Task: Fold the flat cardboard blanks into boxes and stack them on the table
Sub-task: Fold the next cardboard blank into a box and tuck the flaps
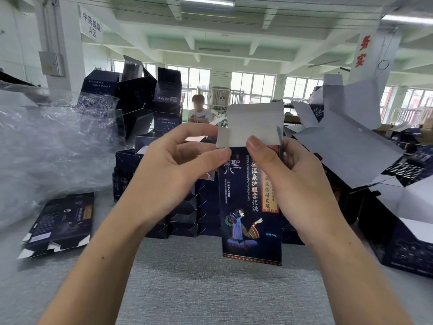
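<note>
I hold a dark blue printed box (243,207) upright above the grey table (210,277), its white top flap (253,123) standing open. My left hand (173,170) pinches the box's upper left corner between thumb and fingers. My right hand (295,179) grips the upper right side, thumb pressed on the front just under the flap. A pile of flat dark blanks (61,224) lies on the table at the left. Folded dark boxes (185,207) are stacked behind the held box.
Crumpled clear plastic wrap (46,141) fills the left. More dark boxes (145,97) are piled at the back. Open boxes with white flaps (351,137) crowd the right, a large one (403,240) near the edge. A seated person (199,111) is far behind.
</note>
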